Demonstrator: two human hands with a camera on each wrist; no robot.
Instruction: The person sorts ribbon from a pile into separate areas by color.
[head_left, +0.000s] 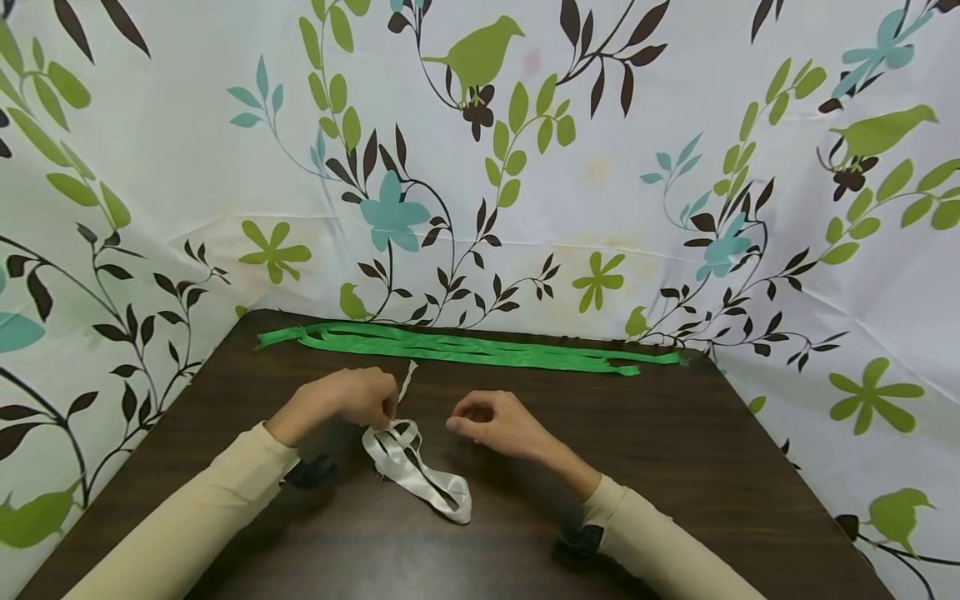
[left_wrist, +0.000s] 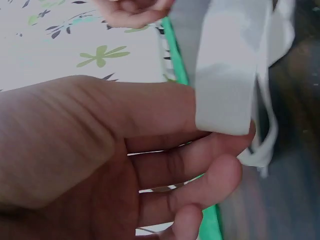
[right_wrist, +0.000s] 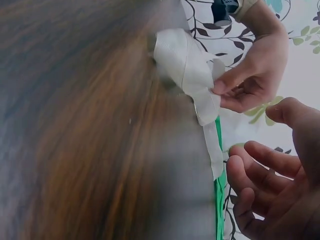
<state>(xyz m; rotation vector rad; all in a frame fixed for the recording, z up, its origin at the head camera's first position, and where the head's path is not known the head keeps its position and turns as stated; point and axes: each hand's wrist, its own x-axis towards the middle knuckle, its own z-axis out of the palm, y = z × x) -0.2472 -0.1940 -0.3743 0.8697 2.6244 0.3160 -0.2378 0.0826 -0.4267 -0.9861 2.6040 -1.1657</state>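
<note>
A white satin ribbon [head_left: 420, 477] lies in loose loops on the dark table, with a narrow tail stretching toward the back. My left hand [head_left: 356, 398] pinches the ribbon at its upper end, between thumb and fingers. In the left wrist view, the white ribbon [left_wrist: 230, 65] passes over the fingertips of that hand. To the right of the loops, my right hand [head_left: 501, 423] hovers with relaxed, slightly bent fingers and nothing in them. The right wrist view shows a gap between the right hand [right_wrist: 275, 180] and the ribbon [right_wrist: 182, 62].
Several strips of green ribbon [head_left: 465, 348] lie side by side along the table's back edge. Behind and beside the dark wooden table [head_left: 637, 442] hangs a white curtain [head_left: 585, 183] printed with leaves, flowers and birds.
</note>
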